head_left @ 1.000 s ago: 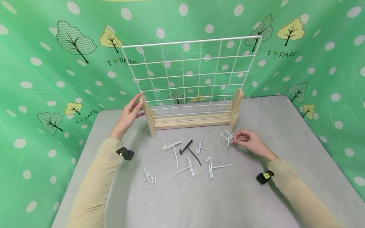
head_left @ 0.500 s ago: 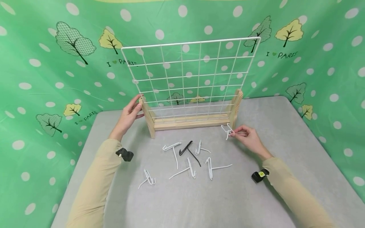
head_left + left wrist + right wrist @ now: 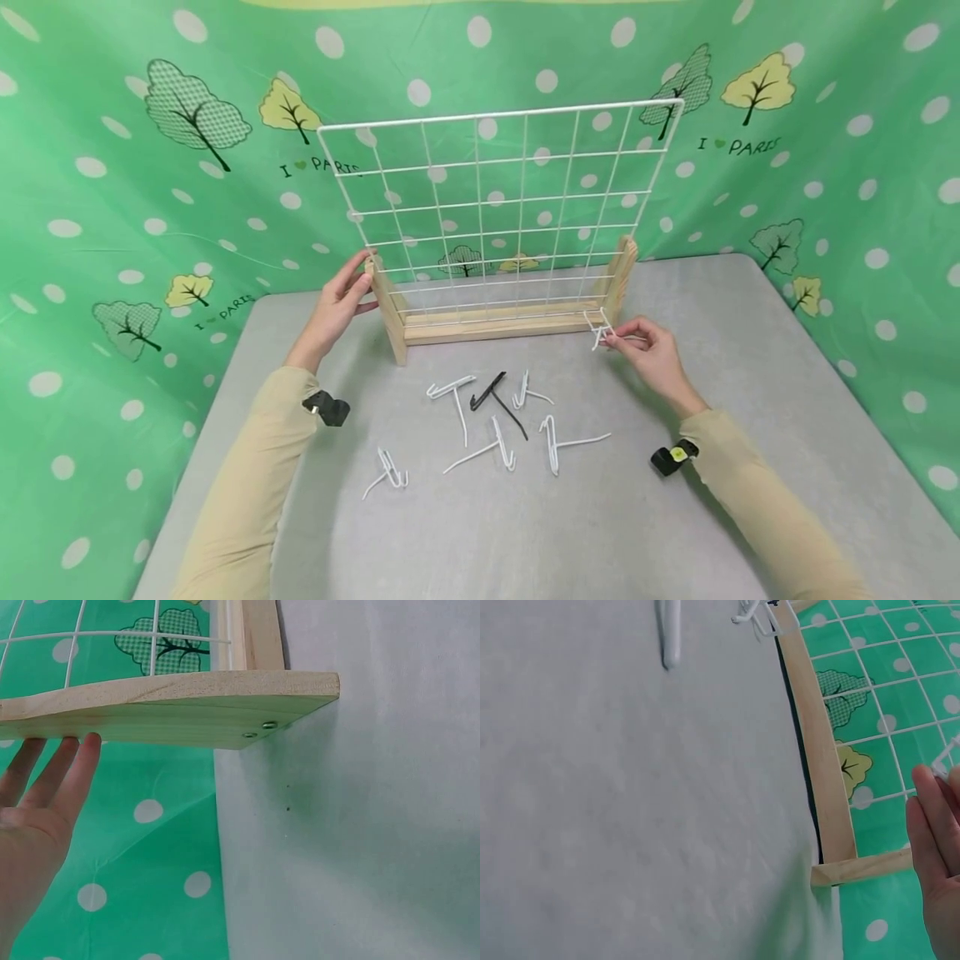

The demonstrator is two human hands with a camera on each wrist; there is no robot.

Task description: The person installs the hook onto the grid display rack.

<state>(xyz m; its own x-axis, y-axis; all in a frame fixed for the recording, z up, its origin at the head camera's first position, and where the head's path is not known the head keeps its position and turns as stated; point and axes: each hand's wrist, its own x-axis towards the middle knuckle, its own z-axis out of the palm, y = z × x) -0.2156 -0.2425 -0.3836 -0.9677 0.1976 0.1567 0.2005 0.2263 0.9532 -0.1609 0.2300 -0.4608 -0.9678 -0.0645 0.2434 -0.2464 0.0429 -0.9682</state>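
Firstly, green cloth point(image 3: 247, 42): it is hanging behind the rack point(image 3: 502, 332) and along both its sides, showing white dots and printed trees.
Grey table point(image 3: 600, 533): it is carrying the rack and is spreading out in front of it.
Rack parts: a white wire grid point(image 3: 481, 204) is standing up from the pale wooden stand, between two uprights.
Beige sleeves point(image 3: 240, 500): they are reaching toward the rack, one from its left front, one from its right front.
Left hand point(image 3: 333, 312): it is touching the rack's left upright point(image 3: 390, 312) from outside; the fingers are lying rather straight against the wood, more resting than gripping.
Right hand point(image 3: 654, 354): just in front of the rack's right end, it is pinching a white hook point(image 3: 599, 333) between thumb and fingers.
Black wrist devices point(image 3: 327, 407): two are sitting at the cuffs, in front of the rack, to its left and right.
Long hooks point(image 3: 553, 450): three white ones are lying in front of the rack, before its left half, middle and right half.
Black hook point(image 3: 488, 390): it is lying before the rack's middle.
Shorter-looking hooks point(image 3: 523, 397): two white ones are lying before the rack, one slightly right of its middle, one farther out before its left upright.
Pinched white hook: it is hanging before the rack's right end; whether it is touching the wood, I cannot tell.
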